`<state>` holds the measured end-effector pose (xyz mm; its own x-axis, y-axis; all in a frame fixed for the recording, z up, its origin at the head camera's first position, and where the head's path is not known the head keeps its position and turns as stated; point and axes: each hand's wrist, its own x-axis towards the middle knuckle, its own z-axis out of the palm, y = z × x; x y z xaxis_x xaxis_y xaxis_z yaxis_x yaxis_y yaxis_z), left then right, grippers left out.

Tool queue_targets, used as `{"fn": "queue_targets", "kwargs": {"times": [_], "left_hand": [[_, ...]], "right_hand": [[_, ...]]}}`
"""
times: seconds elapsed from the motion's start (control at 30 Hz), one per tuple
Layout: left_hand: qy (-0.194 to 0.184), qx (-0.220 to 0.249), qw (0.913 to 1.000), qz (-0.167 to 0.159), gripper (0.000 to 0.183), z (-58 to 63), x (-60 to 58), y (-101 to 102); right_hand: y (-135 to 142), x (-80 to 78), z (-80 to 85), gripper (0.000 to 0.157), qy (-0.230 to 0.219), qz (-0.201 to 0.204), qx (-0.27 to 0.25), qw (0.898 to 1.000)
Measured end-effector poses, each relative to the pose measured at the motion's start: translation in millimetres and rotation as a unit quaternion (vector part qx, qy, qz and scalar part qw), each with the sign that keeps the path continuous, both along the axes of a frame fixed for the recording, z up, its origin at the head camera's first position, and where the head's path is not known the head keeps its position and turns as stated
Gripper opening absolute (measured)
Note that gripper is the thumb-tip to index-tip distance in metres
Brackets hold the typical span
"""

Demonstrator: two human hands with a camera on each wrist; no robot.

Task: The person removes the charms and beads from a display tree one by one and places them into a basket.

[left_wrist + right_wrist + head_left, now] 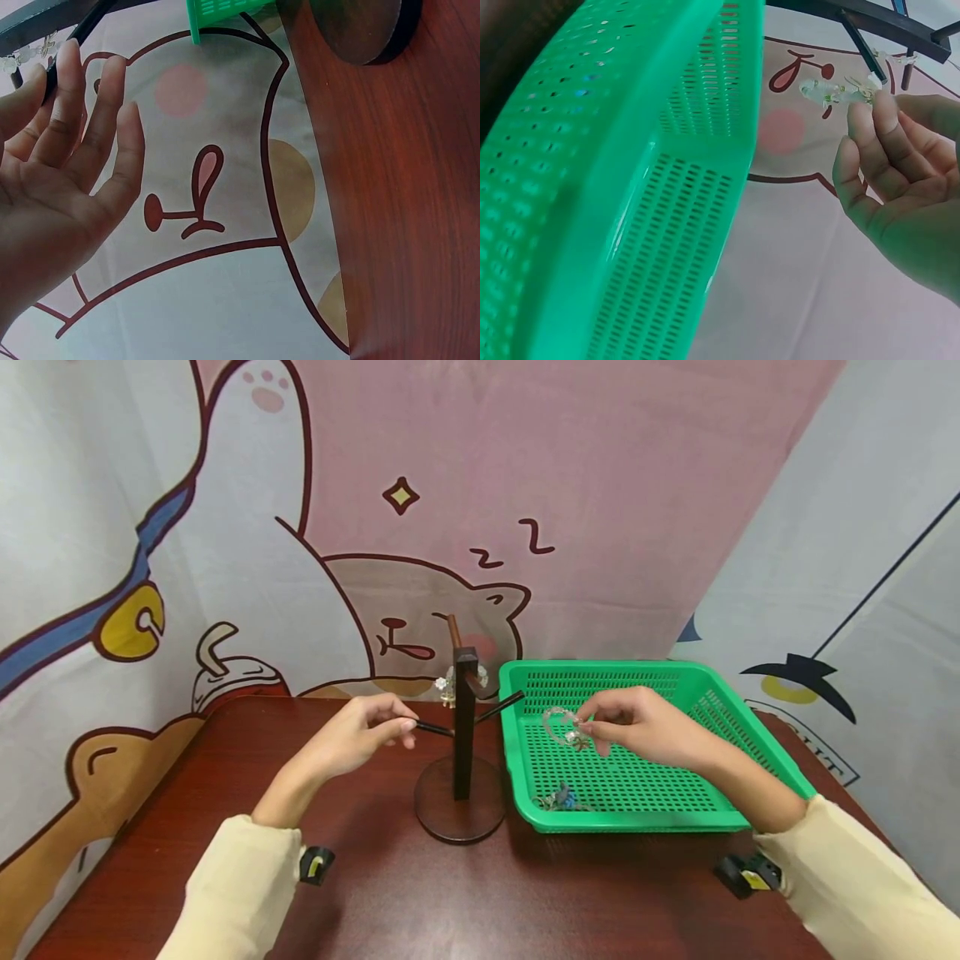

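A dark wooden jewelry stand (463, 735) with several pegs stands upright on a round base. My left hand (365, 732) pinches the end of its left peg (433, 727) between thumb and fingers; the left wrist view has this hand (75, 150) on the dark peg too. Over the green basket, my right hand (633, 727) holds a clear beaded bracelet (558, 727) with a small pale charm by its edge. In the right wrist view the bracelet (832, 92) hangs from the fingertips, near a stand peg (864, 46). Another clear bracelet (442, 685) hangs on a rear peg.
The green perforated basket (660, 821) sits right of the stand, close to its base. A small pile of jewelry with a blue piece (564, 797) lies in its near left corner. Behind the brown table (420, 893) hangs a cartoon-printed cloth (600, 527).
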<state>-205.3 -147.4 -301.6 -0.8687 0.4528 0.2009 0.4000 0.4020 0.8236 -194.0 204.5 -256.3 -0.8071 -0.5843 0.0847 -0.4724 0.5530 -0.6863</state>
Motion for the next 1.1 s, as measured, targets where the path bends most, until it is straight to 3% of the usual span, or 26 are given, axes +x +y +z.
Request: {"fn": "queue_targets", "kwargs": {"times": [0.17,0.7,1.1], "left_hand": [[-0.002,-0.002,1.0000,0.001,0.013,0.1,0.2,0],[-0.002,0.001,1.0000,-0.001,0.012,0.2,0.7,0],[-0.013,0.008,0.9999,-0.003,0.011,-0.4,0.4,1]], "right_hand": [[11,4.4,-6.8,0.012,-0.019,0.024,-0.008,1.000],[39,13.6,-51.8,0.011,-0.054,0.065,-0.023,0.996],[39,15.6,-52.4,0.012,-0.068,0.081,-0.041,0.994]]}}
